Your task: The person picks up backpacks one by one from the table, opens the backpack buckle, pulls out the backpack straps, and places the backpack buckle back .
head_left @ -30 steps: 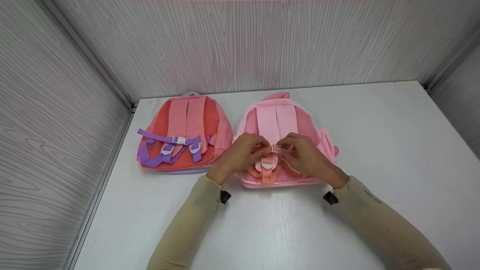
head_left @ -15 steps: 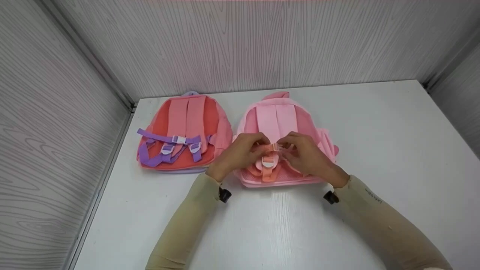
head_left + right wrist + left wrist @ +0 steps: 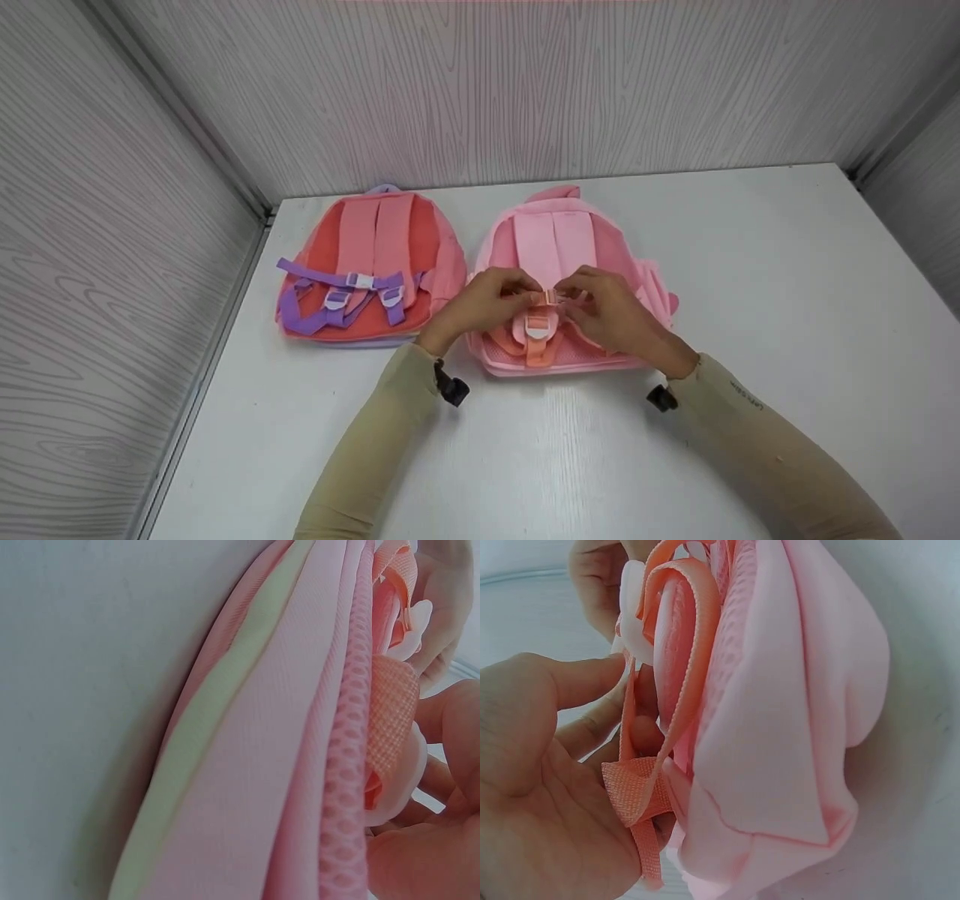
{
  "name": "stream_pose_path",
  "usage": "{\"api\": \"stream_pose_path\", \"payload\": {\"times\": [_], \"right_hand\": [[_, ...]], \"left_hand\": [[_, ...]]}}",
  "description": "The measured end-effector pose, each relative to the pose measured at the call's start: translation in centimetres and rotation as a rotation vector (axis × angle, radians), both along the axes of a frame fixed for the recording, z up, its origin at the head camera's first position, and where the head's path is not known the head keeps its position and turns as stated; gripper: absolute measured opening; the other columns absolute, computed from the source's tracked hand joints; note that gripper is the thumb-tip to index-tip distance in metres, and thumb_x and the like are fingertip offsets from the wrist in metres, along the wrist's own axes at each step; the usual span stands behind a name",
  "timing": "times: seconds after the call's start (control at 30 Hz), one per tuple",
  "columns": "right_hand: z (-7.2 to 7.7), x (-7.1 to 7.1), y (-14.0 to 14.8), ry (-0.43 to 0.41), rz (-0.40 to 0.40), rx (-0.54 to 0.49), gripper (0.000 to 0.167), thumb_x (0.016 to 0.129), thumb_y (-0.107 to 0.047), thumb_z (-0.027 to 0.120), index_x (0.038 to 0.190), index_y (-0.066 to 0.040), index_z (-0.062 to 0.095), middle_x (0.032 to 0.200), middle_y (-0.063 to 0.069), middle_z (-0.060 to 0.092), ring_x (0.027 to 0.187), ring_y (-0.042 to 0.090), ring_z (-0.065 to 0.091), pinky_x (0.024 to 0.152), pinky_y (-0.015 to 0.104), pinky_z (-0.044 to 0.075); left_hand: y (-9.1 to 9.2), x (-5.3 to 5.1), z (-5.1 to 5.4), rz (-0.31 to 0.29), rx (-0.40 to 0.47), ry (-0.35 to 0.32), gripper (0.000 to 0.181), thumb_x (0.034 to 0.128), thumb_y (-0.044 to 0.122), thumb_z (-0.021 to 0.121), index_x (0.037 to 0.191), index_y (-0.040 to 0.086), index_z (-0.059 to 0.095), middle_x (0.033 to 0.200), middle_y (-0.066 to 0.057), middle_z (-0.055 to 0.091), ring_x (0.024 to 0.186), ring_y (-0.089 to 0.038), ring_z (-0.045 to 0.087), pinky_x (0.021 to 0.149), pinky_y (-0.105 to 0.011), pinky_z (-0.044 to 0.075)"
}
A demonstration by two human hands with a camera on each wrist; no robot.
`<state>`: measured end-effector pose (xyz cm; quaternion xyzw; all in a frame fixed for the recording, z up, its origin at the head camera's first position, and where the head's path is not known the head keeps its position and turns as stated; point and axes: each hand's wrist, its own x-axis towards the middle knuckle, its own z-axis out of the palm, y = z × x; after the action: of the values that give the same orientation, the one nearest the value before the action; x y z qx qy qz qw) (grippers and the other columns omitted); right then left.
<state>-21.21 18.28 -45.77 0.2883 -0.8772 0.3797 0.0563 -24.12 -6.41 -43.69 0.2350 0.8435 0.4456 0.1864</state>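
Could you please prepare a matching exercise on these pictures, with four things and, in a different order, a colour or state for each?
1. coral backpack
2. pale pink backpack
3. left hand
4. table

A. white
B. has orange straps
C. pinches an orange strap
D. has purple straps

Pairs: 1-D, 2-B, 3-C, 4-A

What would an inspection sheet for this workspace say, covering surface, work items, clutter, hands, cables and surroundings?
Surface: white table, a few tiny dark marks.
Work items: pink backpack lying with its strap side up; orange straps; small buckle, whether fastened cannot be told.
Clutter: one coral backpack with purple straps, left of the pink one.
Hands: left hand pinches an orange strap at the buckle; right hand pinches at the buckle's other side.
Cables: nothing seen.
Surroundings: pale wood-grain panels at back and sides.
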Motion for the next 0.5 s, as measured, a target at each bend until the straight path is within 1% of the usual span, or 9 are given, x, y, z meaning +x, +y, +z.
{"api": "stream_pose_path", "payload": {"times": [0.2, 0.37, 0.5], "right_hand": [[-0.08, -0.03, 0.01, -0.016, 0.002, -0.007, 0.019, 0.097, -0.010, 0.079, 0.116, -0.006, 0.079, 0.101, 0.006, 0.074, 0.093, 0.021, 0.068, 0.079, 0.035, 0.058], [-0.07, -0.04, 0.02, -0.021, 0.002, -0.019, 0.020, 0.096, -0.008, 0.079, 0.115, -0.005, 0.079, 0.101, 0.006, 0.074, 0.093, 0.022, 0.068, 0.079, 0.038, 0.058], [-0.07, -0.02, 0.00, -0.012, 0.001, -0.022, 0.021, 0.095, -0.008, 0.080, 0.115, -0.006, 0.080, 0.100, 0.006, 0.074, 0.092, 0.021, 0.068, 0.079, 0.038, 0.059]], "left_hand": [[0.05, -0.21, -0.23, 0.009, 0.009, -0.019, 0.022, 0.1079, 0.024, 0.065, 0.124, 0.013, 0.076, 0.116, -0.003, 0.074, 0.103, -0.018, 0.065, 0.097, -0.033, 0.057], [0.04, -0.37, -0.41, 0.018, 0.049, -0.035, 0.021, 0.1068, 0.020, 0.066, 0.122, 0.010, 0.076, 0.114, -0.005, 0.074, 0.101, -0.018, 0.065, 0.094, -0.031, 0.057], [0.03, -0.37, -0.40, 0.028, 0.070, -0.045, 0.021, 0.1060, 0.019, 0.066, 0.121, 0.009, 0.077, 0.115, -0.006, 0.074, 0.101, -0.018, 0.064, 0.095, -0.031, 0.057]]}}
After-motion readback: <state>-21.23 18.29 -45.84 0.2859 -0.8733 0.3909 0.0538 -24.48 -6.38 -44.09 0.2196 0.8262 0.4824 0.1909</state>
